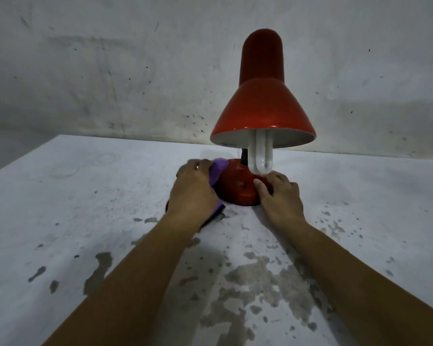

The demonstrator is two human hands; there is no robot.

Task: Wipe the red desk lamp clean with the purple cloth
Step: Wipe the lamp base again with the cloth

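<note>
The worktop (85,196) under my hands is rough and its paint is flaking, so the lamp's base can catch on it instead of gliding.

The lamp (261,108) stands just ahead of both hands, its big shade (263,116) leaning toward me high above the small base (235,186). I judge it top-heavy: a hard sideways push from the left could tip it to the right or skid it.

The bare bulb (260,153) hangs out of the shade right above my right hand's fingers; lifting that hand carelessly could knock it, and it looks fragile.

My left hand (193,193) is curled round the cloth (219,169), pressing it against the base's left side. A tail of cloth trails under the wrist onto the worktop and may pick up grit there, then smear it on the lamp.

My right hand (280,198) lies with relaxed fingers against the base's right side, bracing rather than gripping; if it slips, nothing counters the wiping push.
</note>
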